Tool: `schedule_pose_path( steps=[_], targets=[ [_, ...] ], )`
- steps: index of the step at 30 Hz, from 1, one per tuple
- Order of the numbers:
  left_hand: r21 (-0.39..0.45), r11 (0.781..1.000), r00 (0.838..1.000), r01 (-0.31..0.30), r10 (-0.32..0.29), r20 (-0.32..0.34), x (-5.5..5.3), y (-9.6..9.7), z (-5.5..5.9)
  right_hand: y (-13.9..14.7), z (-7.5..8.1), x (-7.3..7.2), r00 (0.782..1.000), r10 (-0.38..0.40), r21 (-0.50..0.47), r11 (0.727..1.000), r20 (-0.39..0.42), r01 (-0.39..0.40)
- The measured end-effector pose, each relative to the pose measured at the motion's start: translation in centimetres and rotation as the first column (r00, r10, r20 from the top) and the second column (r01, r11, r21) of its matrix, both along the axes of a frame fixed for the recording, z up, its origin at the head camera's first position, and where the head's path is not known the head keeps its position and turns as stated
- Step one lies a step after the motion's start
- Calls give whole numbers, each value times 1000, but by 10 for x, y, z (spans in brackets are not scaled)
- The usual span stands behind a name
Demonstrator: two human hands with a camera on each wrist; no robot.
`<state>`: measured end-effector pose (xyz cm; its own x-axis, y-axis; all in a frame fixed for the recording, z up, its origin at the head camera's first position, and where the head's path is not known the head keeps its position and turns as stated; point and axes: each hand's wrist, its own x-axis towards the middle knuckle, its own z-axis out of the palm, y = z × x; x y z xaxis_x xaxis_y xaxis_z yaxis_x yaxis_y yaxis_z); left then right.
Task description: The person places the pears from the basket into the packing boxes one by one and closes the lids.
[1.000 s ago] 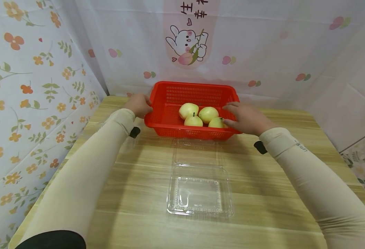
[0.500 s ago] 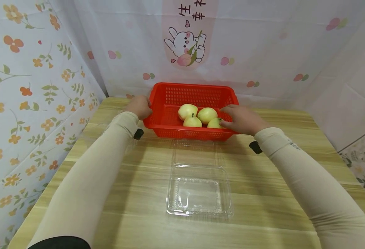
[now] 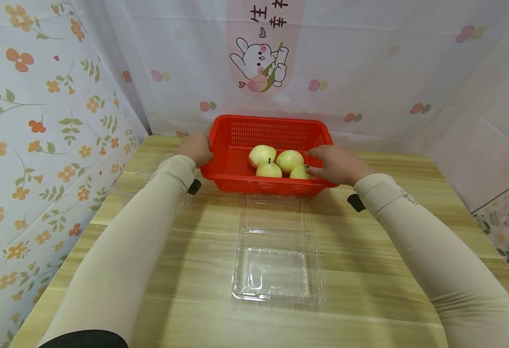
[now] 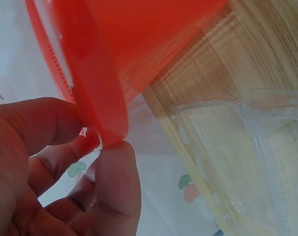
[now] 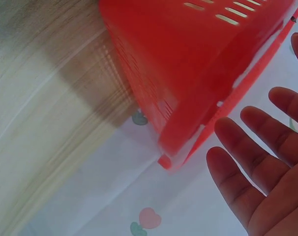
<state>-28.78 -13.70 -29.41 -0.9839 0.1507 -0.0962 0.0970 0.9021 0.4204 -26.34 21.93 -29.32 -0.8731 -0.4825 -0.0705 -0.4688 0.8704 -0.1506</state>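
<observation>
A red plastic basket [image 3: 276, 186] with slotted walls stands at the back of the table, holding several yellow pears [image 3: 269, 169]. My left hand [image 3: 195, 150] pinches the basket's left rim; in the left wrist view its thumb and fingers [image 4: 117, 177] meet at the rim's edge. Over the right end of the basket is my right hand [image 3: 340, 165], its fingers extended close to the rim and the rightmost pear [image 3: 300, 172]. In the right wrist view those fingers [image 5: 247, 157] are spread beside the basket wall, gripping nothing.
In front of the basket, an opened clear plastic clamshell box [image 3: 278, 270] lies on the wooden table [image 3: 367, 290]. More clear plastic [image 3: 133, 181] is partly hidden behind the left forearm. A printed curtain [image 3: 367, 63] hangs right behind the table.
My right hand has shifted slightly left, closer over the basket's right end. The left hand keeps its place on the rim, and the pears stay as they were.
</observation>
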Motion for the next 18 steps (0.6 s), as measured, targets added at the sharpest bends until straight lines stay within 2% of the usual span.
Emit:
schedule_pose_path(
  steps=[11,18],
  targets=[
    [-5,1000,1000,-26,27,5,1,2,0,-5,5,-8,998,11,35,999,56,-13],
    [-21,999,1000,-24,24,-16,1,2,1,-11,10,-8,993,-21,73,997,112,12]
  ],
)
